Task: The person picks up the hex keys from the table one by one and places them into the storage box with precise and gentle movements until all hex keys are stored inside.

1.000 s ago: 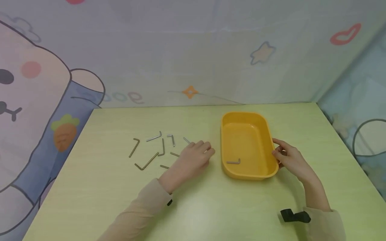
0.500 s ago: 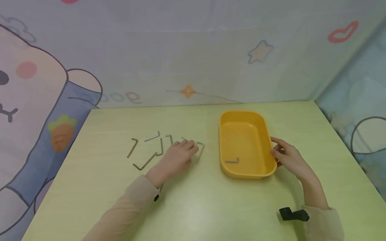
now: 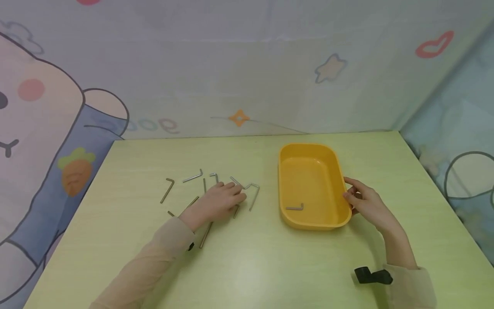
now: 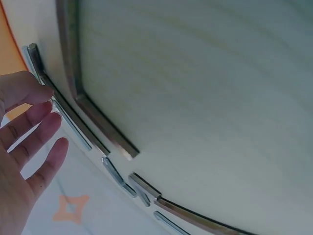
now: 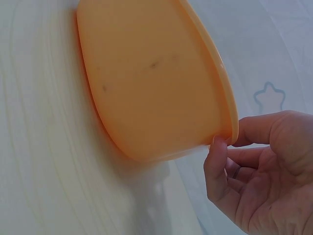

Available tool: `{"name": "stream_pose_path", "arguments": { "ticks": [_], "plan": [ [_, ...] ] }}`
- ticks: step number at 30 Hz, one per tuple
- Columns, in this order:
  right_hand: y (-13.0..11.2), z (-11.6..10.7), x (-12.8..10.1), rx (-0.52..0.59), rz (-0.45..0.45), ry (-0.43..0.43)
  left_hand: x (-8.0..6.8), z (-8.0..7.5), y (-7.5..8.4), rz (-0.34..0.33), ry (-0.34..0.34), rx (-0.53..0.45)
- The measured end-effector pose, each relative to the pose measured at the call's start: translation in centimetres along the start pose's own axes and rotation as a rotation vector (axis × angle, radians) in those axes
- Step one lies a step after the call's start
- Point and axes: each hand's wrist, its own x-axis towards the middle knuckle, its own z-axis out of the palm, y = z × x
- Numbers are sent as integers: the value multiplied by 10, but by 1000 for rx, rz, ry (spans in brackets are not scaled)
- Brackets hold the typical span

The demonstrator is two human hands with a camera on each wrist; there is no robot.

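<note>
Hex keys (image 3: 200, 189) lie scattered on the green table (image 3: 270, 266), left of the yellow tray (image 3: 339, 180); one key (image 3: 295, 207) already sits in the tray's near end. Left hand (image 3: 218, 199) rests over the pile, fingers extended and loose; fingertips (image 4: 41, 90) touch the silver key (image 3: 252, 193) at the pile's right edge, nothing pinched. Right hand (image 3: 364, 201) is at the tray's right rim, thumb (image 5: 217, 161) against the lip, other fingers curled just behind it; looks like a light steadying hold, not a lift. My read: sorting keys into the tray, pick step, contact made but no grasp. Next move calls for closing thumb and forefinger on that one key's long leg, clear of the neighbouring keys touching it, then carrying it right over the tray wall. Keys lie flat, so it may need sliding or tipping before fingers get under.
</note>
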Motion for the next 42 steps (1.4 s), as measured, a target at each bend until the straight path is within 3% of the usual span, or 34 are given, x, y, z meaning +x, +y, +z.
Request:
{"name": "stream_pose_path", "arguments": {
  "ticks": [17,24,42],
  "plan": [
    [-1,1,1,-11,12,0,0,4,-1,43,-12,36],
    [-1,0,1,-14,20,-2,4,8,1,-8,-23,5],
    [-1,1,0,-2,1,-5,31,-18,22,-63,131,-138]
  ]
}}
